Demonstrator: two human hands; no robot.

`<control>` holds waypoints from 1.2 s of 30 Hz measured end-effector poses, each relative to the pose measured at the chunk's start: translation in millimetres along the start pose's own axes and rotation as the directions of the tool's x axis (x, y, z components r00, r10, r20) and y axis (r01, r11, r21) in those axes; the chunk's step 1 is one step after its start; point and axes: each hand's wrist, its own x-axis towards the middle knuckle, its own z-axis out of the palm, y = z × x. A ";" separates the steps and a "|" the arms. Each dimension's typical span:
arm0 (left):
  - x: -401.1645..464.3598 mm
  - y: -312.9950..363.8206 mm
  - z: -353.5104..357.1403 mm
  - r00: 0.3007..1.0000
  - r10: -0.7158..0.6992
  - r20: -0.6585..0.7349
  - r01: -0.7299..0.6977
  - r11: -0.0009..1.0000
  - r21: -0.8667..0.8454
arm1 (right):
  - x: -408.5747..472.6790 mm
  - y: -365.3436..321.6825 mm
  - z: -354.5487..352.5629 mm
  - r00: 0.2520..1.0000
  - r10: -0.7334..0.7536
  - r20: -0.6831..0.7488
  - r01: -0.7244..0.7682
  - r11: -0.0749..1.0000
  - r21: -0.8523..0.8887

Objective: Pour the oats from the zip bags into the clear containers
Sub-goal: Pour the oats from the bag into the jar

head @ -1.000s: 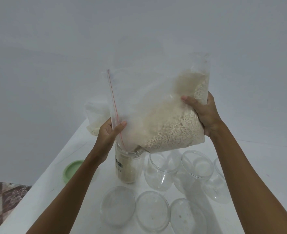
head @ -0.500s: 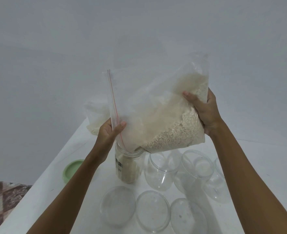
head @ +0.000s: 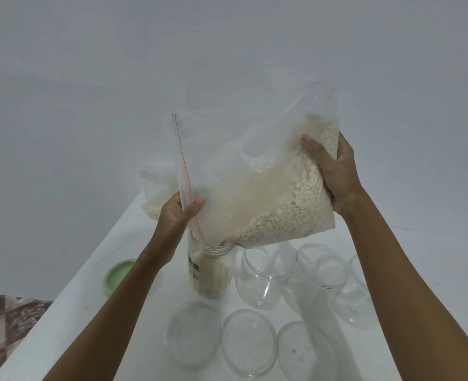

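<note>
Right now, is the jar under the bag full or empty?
Partly full: the jar shows oats through its clear wall, not reaching the rim.

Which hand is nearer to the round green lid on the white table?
The left hand. It grips the zip bag's mouth above the jar, just up and right of the round green lid. The right hand holds the bag's far end, much farther right.

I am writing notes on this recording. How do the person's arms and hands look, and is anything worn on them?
Both arms are bare as far as the picture shows: no sleeves, gloves, watch or bracelet. The left hand and right hand show no rings. The visible nails are short and unpainted.
</note>
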 end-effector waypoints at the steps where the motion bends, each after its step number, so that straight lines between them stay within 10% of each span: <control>1: -0.2 -0.1 -0.5 1.000 0.000 -0.001 0.000 1.000 0.000 | 0.7 -1.1 0.8 1.000 -0.004 0.003 0.004 1.000 -0.007; 36: -4.7 3.9 -6.0 1.000 0.027 -0.015 -0.027 1.000 -0.016 | 14.5 -23.5 16.5 0.988 -0.137 0.073 0.144 0.984 -0.106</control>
